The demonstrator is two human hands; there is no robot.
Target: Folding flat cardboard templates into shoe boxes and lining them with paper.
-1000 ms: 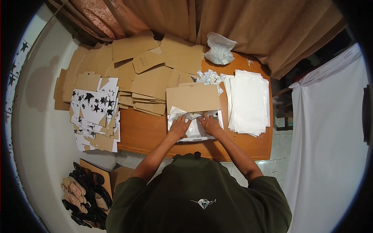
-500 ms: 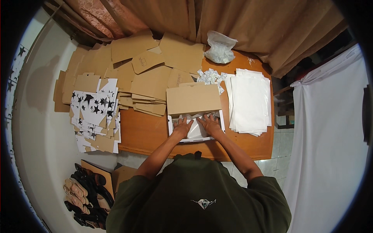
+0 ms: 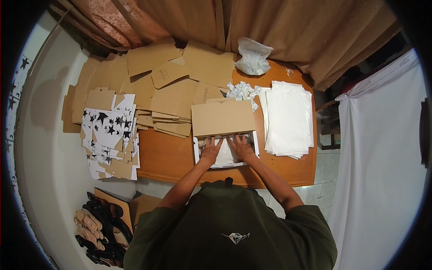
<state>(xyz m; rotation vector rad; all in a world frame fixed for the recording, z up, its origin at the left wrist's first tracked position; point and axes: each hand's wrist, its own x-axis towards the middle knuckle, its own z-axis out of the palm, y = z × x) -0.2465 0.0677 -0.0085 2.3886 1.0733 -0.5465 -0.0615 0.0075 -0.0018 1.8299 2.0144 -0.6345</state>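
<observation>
An open cardboard box (image 3: 223, 119), brown inside with white outer edges, stands near the table's front edge, its lid raised on the far side. White tissue paper (image 3: 227, 156) lines it and covers whatever lies below. My left hand (image 3: 210, 152) rests on the paper in the left half, fingers spread. In the right half my right hand (image 3: 243, 149) lies with its fingers apart on the same paper. Both sets of fingertips reach toward the lid's fold and are partly shaded. Neither hand grips anything that I can see.
Flat brown cardboard pieces (image 3: 173, 99) pile up behind and left. Star-printed box blanks (image 3: 105, 126) lie far left. White paper sheets (image 3: 289, 118) are stacked at right. Small white packets (image 3: 243, 91) and a plastic bag (image 3: 253, 58) sit behind. Sandals (image 3: 90, 222) stand at lower left.
Both hands have shifted slightly, and their fingers now press flatter on the paper near the lid's fold. The box stays in place on the table.
</observation>
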